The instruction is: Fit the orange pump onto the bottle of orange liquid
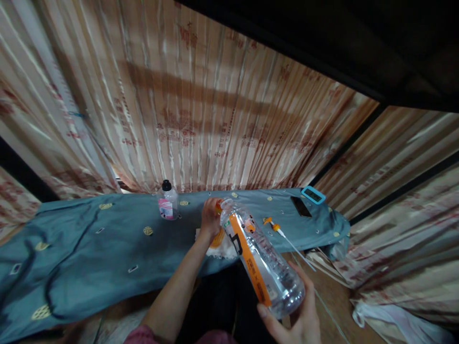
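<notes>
A large clear plastic bottle [263, 260] with an orange label is tilted in front of me, its neck up and to the left. My right hand [299, 315] is wrapped round its base from below. At the mouth of the bottle, my left hand [211, 217] has its fingers closed on an orange cap [218, 206]; whether the cap touches the neck I cannot tell. Beneath my left wrist lies something yellow-orange [217, 239] on a white, fluffy-looking item [224, 249], partly hidden by arm and bottle. Right of the bottle lies an orange pump head [274, 226] with a long white tube.
A smaller clear bottle with a black cap [168, 203] stands at the back of the blue-green cloth-covered table [122, 239]. Toward the right end lie a dark phone [300, 206] and a blue-framed digital clock [313, 195]. Patterned curtains [215, 119] hang close behind.
</notes>
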Tool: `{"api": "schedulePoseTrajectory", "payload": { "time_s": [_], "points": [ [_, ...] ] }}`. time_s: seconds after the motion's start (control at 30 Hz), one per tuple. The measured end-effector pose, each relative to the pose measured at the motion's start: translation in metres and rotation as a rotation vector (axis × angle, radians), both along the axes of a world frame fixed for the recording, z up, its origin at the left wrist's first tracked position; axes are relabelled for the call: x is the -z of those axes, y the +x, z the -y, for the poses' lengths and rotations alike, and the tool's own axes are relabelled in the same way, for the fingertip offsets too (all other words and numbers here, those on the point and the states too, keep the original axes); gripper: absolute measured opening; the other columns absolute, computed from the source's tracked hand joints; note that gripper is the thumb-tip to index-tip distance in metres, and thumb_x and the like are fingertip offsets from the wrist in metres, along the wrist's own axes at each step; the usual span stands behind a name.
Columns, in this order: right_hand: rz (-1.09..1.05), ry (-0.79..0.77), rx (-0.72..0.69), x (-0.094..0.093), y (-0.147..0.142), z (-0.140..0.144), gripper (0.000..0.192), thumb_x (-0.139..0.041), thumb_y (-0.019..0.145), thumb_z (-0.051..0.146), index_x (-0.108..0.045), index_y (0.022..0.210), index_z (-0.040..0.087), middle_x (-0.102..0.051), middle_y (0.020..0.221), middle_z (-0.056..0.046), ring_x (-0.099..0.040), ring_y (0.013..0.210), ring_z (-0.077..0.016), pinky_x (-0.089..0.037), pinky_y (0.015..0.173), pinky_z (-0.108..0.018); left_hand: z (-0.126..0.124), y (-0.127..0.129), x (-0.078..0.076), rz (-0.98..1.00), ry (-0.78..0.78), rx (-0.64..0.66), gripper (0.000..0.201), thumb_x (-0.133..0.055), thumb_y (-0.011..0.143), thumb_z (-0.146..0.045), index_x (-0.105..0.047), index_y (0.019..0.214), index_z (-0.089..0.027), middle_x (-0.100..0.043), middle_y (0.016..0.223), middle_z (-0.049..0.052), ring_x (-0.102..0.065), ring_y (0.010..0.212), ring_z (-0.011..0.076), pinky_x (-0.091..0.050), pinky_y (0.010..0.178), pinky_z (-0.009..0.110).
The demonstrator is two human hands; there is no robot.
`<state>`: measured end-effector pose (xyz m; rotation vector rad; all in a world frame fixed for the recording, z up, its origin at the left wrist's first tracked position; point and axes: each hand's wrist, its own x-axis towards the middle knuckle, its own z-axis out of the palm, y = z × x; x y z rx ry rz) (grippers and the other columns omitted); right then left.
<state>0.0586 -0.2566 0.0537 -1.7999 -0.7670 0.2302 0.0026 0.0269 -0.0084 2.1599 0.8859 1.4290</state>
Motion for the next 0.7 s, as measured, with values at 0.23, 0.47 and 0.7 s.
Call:
{"api": "schedulePoseTrajectory", "payload": {
  "time_s": [0.23, 0.47, 0.7],
  "points": [
    [0.001, -0.033, 0.011, 0.003, 0.001, 0.001, 0.089, -0.071, 0.064, 0.064, -0.037, 0.135, 0.022, -0.056, 0.131, -0.016, -0.058, 0.119, -0.0378, -0.048, 0.094, -0.048, 0.0, -0.002, 0.002, 0.02, 0.014, 0.012, 0.015, -0.055, 0.083, -0.026, -0.06, 0.097, -0.021, -0.068, 0.097, 0.007, -0.063, 0.091, 0.0242, -0.052, 0.082, 0.039],
    [0.006, -0.03, 0.006, 0.004, 0.003, 0.003, 0.09, -0.072, 0.064, 0.066, -0.038, 0.135, 0.022, -0.061, 0.126, -0.015, -0.063, 0.113, -0.0353, -0.052, 0.09, -0.044, 0.0, 0.0, 0.004, 0.023, -0.03, -0.003, 0.015, -0.056, 0.083, -0.024, -0.06, 0.097, -0.022, -0.068, 0.098, 0.007, -0.063, 0.093, 0.0241, -0.052, 0.084, 0.039],
    [0.007, -0.013, -0.011, 0.011, 0.007, 0.005, 0.09, -0.076, 0.063, 0.059, -0.039, 0.136, 0.021, -0.062, 0.127, -0.015, -0.062, 0.114, -0.0348, -0.052, 0.091, -0.043, -0.002, 0.001, 0.007, 0.041, 0.0, 0.002, 0.016, -0.054, 0.084, -0.028, -0.06, 0.097, -0.02, -0.068, 0.096, 0.008, -0.062, 0.09, 0.0254, -0.052, 0.082, 0.041]
  ]
}}
